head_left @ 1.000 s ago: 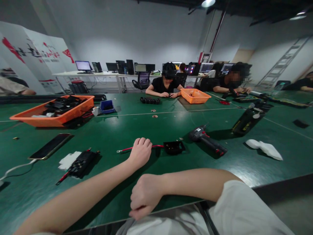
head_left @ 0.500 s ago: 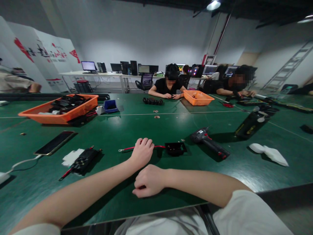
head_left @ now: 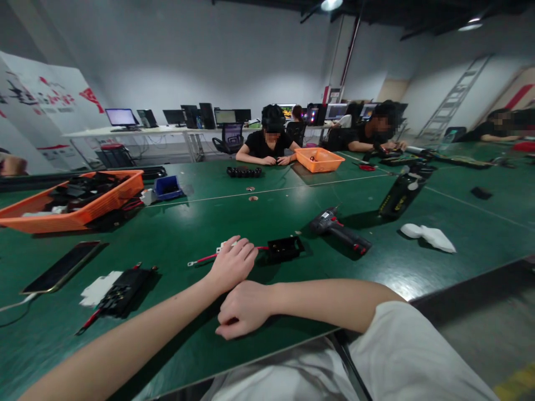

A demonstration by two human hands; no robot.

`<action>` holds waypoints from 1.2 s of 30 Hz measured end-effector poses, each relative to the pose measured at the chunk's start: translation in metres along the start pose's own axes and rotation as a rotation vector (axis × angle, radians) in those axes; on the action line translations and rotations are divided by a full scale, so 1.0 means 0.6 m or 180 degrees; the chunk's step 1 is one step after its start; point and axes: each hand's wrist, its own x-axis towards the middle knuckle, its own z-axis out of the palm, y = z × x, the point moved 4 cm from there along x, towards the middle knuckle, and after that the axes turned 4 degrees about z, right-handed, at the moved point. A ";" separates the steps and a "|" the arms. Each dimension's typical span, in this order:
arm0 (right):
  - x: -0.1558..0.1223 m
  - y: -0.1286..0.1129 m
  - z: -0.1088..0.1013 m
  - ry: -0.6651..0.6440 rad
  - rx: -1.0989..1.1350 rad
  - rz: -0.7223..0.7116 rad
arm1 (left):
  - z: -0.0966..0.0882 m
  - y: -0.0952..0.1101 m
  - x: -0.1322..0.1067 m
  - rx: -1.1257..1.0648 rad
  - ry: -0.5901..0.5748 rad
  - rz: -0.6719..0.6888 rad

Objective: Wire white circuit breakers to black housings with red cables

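My left hand [head_left: 234, 264] lies on the green table, its loosely stretched fingers resting over a red cable [head_left: 204, 259] with a metal lug at its end. A small white piece [head_left: 220, 247] shows beside the fingers, partly hidden. The cable runs out on the right to a black plastic housing [head_left: 285, 249]. Close in front of me, my right hand [head_left: 244, 309] rests in a loose fist, with nothing visible in it. Left of my hands sits a black terminal unit [head_left: 125, 289] with a red lead and a white part. A cordless screwdriver [head_left: 340, 229] lies to the right.
An orange basket [head_left: 90, 214] of black parts and a blue bin [head_left: 168, 188] stand left, near a phone [head_left: 62, 267]. Rightward are a black bottle-like object [head_left: 405, 192] and a white wrapped item [head_left: 430, 236]. Across the table, co-workers sit by another orange basket [head_left: 320, 160].
The view has swung to the right, so the table's things appear farther left. Both hands stay in about the same place and pose.
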 end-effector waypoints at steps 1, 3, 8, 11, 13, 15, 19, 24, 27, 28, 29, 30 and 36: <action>-0.001 -0.003 0.002 -0.0025 -0.0036 -0.0082 | -0.002 0.003 -0.004 -0.0144 0.0098 0.0233; -0.001 -0.006 0.007 -0.0087 -0.0118 -0.0197 | 0.000 0.004 -0.012 -0.0418 0.0208 0.0510; 0.003 -0.004 0.004 -0.0250 -0.0094 -0.0143 | 0.026 0.000 -0.018 -0.1164 -0.0241 0.0835; 0.003 -0.021 0.004 -0.0368 -0.0235 -0.0218 | 0.026 0.009 -0.016 -0.1687 -0.0556 0.0823; -0.001 -0.048 0.013 -0.0416 -0.0378 -0.0406 | 0.013 0.027 -0.017 -0.1936 -0.0732 0.0837; -0.007 -0.081 0.031 -0.0416 -0.0463 -0.0653 | -0.006 0.055 -0.020 -0.2179 -0.0886 0.1000; -0.016 -0.120 0.083 -0.0751 -0.0200 -0.0898 | -0.038 0.103 -0.023 -0.2345 -0.0985 0.1312; -0.010 -0.113 0.096 -0.1507 0.0338 -0.1253 | -0.033 0.105 -0.020 -0.2360 -0.0962 0.1251; -0.005 -0.112 0.073 -0.1547 0.0401 -0.1425 | -0.026 0.101 -0.020 -0.2438 -0.0938 0.1288; -0.004 -0.113 0.067 -0.1569 0.0356 -0.1387 | -0.025 0.101 -0.021 -0.2450 -0.0931 0.1294; -0.004 -0.114 0.064 -0.1593 0.0322 -0.1359 | -0.024 0.100 -0.021 -0.2455 -0.0922 0.1294; -0.004 -0.115 0.063 -0.1616 0.0313 -0.1346 | -0.024 0.101 -0.022 -0.2455 -0.0912 0.1292; -0.007 -0.113 0.076 -0.1607 0.0517 -0.1303 | -0.023 0.101 -0.023 -0.2415 -0.0935 0.1303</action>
